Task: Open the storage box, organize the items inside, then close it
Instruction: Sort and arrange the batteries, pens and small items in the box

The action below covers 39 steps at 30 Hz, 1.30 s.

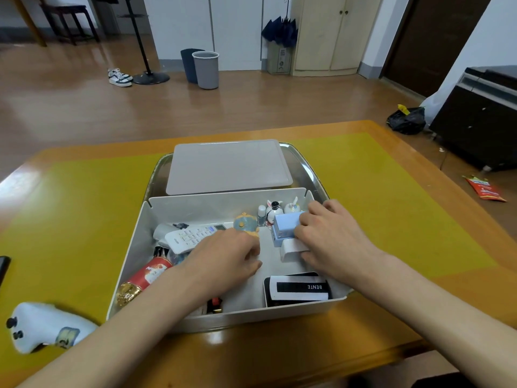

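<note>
The white storage box (131, 256) stands open on the yellow mat, its grey lid (228, 166) lying flat behind it. Inside are a white remote (190, 236), a red can (145, 278), a round blue-and-yellow toy (245, 224), small rabbit figurines (275, 210) and a black-and-white case marked BENTE (298, 289). My right hand (333, 239) grips a light blue block (285, 228) at the box's right side, above a white block (291, 247). My left hand (226, 259) is in the middle of the box, fingers curled; what they hold is hidden.
A white game controller (44, 326) lies on the mat at the near left. A dark object (4, 266) sits at the left edge. The box stands on a silver tray (310, 169). Beyond the table are two bins (205, 69), shoes and cupboards.
</note>
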{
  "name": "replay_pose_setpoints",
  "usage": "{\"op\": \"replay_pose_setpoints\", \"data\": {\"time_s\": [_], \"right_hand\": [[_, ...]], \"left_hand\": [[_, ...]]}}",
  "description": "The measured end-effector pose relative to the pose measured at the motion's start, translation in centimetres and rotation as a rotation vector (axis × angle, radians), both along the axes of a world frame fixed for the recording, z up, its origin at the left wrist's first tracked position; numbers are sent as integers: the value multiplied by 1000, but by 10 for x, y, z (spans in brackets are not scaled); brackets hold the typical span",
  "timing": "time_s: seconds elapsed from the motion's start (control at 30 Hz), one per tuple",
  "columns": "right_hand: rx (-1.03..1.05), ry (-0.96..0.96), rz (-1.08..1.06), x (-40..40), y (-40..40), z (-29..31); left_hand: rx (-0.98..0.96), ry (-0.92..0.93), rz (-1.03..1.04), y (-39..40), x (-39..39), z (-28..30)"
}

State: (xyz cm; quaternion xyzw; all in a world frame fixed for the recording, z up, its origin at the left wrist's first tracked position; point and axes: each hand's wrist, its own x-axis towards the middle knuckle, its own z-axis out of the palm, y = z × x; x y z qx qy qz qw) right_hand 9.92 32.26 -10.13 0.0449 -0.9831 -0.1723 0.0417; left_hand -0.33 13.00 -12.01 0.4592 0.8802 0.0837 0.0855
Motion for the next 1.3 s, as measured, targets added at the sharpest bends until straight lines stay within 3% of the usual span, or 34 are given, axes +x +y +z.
{"op": "replay_pose_setpoints", "data": {"time_s": [0.4,0.5,0.6,0.83,0.97,1.1,1.2,1.3], "right_hand": [[19,76,-100,-2,-2,-1],[-6,42,-93,-1,-2,1],[-87,43,-90,0,1,7],[-466,81,-15,-15,-32,24],[-535,95,35,-32,-54,26],[-525,95,63,-47,-67,22],[-506,51,48,-55,-73,14],[-507,17,36,-60,-81,9]], "left_hand": [[151,111,129,-34,-37,38],[-9,184,184,-50,-51,39],[-164,106,240,-61,-59,34],[-98,20,279,-72,-58,33],[-75,117,317,-90,-46,56],[-332,314,314,-115,-16,57],[-354,283,300,-125,0,49],[-236,212,304,-134,5,49]]}}
